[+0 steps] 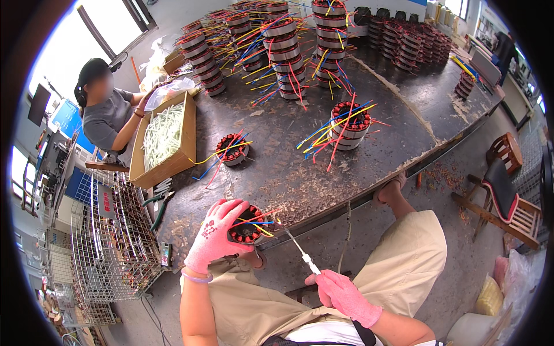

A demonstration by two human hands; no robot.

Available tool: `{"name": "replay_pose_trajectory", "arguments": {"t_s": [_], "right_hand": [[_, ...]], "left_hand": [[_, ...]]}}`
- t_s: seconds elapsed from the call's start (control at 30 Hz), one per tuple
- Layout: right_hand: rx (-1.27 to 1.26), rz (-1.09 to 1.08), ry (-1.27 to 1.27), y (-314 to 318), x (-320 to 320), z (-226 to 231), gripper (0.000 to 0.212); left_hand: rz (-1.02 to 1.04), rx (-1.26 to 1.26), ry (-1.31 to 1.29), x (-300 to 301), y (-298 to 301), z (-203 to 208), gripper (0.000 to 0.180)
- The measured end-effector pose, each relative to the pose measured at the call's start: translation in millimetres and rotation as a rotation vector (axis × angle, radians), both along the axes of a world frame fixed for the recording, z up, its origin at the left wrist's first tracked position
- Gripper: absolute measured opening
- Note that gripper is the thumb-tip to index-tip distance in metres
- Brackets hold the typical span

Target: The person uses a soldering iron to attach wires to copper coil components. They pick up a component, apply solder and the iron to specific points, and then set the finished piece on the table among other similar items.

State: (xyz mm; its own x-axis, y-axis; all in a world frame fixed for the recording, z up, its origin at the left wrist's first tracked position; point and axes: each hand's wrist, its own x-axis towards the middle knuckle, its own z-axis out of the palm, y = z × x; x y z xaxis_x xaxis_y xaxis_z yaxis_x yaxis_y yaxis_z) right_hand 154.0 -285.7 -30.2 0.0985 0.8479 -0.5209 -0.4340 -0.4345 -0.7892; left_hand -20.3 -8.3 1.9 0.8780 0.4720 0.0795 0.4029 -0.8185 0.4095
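My left hand (217,236), in a pink glove, is wrapped round a motor stator (247,230) with red windings, tilted at the table's near edge. Red, blue and yellow lead wires (266,222) stick out of it to the right. In my right hand (346,295), also gloved in pink, is a slim tool (310,263) with a white handle and a thin metal shaft. Its tip points at the lead wires; whether it touches them I cannot tell. Farther in on the table stand a single stator (233,151) and a short stack of stators (350,128), both with loose leads.
On the worn dark table (277,190), tall stator stacks (284,52) stand at the back. A cardboard box (173,155) of pale tubes is at the left, beside green-handled pliers (160,213). A co-worker (107,109) sits beyond it. Wire baskets (115,242) and a chair (501,190) flank the table.
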Motion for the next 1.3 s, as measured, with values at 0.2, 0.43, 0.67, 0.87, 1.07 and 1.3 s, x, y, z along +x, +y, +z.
{"name": "replay_pose_trajectory", "arguments": {"t_s": [0.2, 0.43, 0.67, 0.87, 1.07, 1.3], "right_hand": [[-0.001, -0.009, 0.021, -0.4, -0.2, -1.8, 0.032], [-0.01, -0.026, 0.031, -0.4, -0.5, -5.4, 0.032], [-0.061, -0.035, 0.069, -2.5, 3.3, -2.0, 0.032], [-0.049, -0.017, 0.04, -5.2, 1.5, -2.2, 0.034], [-0.028, -0.033, 0.083, -10.0, -0.1, 5.2, 0.035], [-0.026, -0.024, 0.089, -10.3, 0.2, 0.9, 0.035]], "left_hand": [[0.001, 0.008, -0.001, -0.6, 0.1, -1.4, 0.098], [0.038, -0.037, 0.003, -2.7, -1.0, -0.1, 0.096], [-0.044, 0.069, -0.028, 0.5, -0.9, 0.7, 0.097], [-0.039, 0.044, -0.021, 0.5, 0.4, -0.6, 0.094], [0.034, 0.113, -0.025, 5.1, -7.6, 0.1, 0.092], [-0.039, 0.057, -0.062, 6.1, -2.3, -4.9, 0.092]]}}
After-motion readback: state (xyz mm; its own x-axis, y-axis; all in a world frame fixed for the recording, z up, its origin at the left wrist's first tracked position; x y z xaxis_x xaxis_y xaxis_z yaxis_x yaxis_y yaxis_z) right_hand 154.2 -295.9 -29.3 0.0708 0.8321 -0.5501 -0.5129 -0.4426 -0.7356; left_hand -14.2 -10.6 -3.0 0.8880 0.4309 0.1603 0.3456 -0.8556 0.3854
